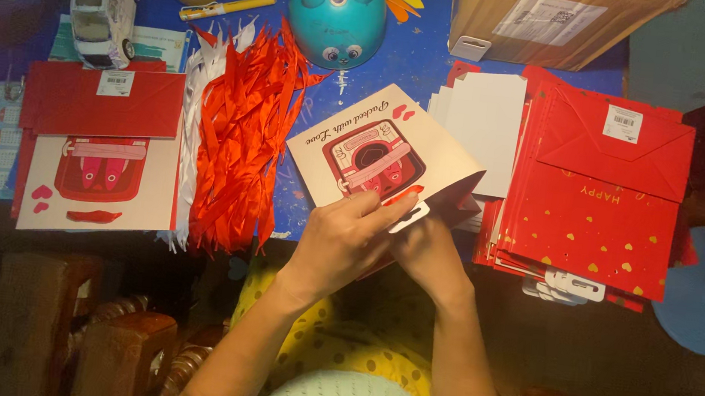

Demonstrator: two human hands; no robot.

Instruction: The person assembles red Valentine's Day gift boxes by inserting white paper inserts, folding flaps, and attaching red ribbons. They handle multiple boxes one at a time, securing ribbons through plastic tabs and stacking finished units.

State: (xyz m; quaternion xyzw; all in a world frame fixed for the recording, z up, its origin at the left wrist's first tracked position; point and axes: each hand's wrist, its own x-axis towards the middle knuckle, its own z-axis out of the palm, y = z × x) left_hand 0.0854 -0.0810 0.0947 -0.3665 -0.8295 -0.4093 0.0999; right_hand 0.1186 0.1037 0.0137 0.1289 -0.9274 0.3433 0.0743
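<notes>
Both hands, left hand (347, 239) and right hand (427, 246), hold one gift bag (383, 154) at its lower edge above the worktop (418, 54). Ribbons (242, 140) lie unused; flat bags (598, 196) wait right, others (99, 148) left.

Home craft table (435, 59): toy van (104, 6), ribbons (238, 135), gift bags (602, 205).

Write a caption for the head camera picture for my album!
Two hands, left and right, hold a paper gift bag over a blue table beside red ribbons.
</notes>
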